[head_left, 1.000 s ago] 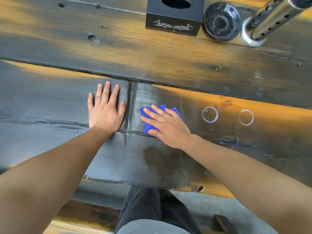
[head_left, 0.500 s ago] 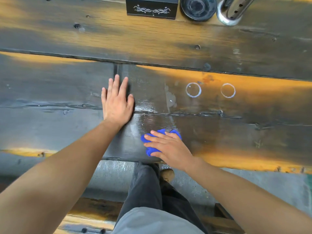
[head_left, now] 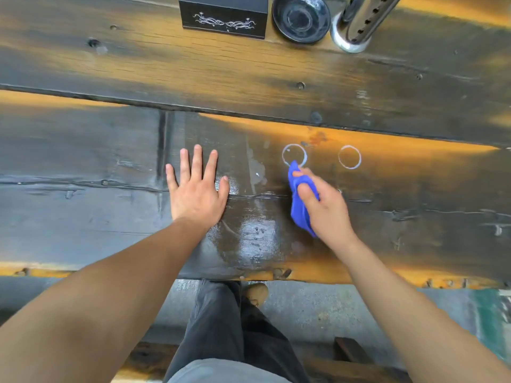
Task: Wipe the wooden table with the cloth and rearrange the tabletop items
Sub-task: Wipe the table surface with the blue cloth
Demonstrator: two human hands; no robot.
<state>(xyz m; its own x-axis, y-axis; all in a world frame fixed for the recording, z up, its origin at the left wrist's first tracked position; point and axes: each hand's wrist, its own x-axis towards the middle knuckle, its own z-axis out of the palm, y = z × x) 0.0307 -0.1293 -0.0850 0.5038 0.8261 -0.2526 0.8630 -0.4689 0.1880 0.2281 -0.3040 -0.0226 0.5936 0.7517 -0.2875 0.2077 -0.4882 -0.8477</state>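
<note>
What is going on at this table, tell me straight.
A person is wiping a wooden table. The right hand grips a bunched blue cloth, whose tip touches the nearer of two white ring marks on the wood. The left hand lies flat, fingers spread, on the table. The patch between the hands shines wet. A black box, a dark bowl and a perforated metal tube stand at the far edge, untouched.

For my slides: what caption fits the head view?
Right hand wipes blue cloth toward a white ring; left hand braces on table.
</note>
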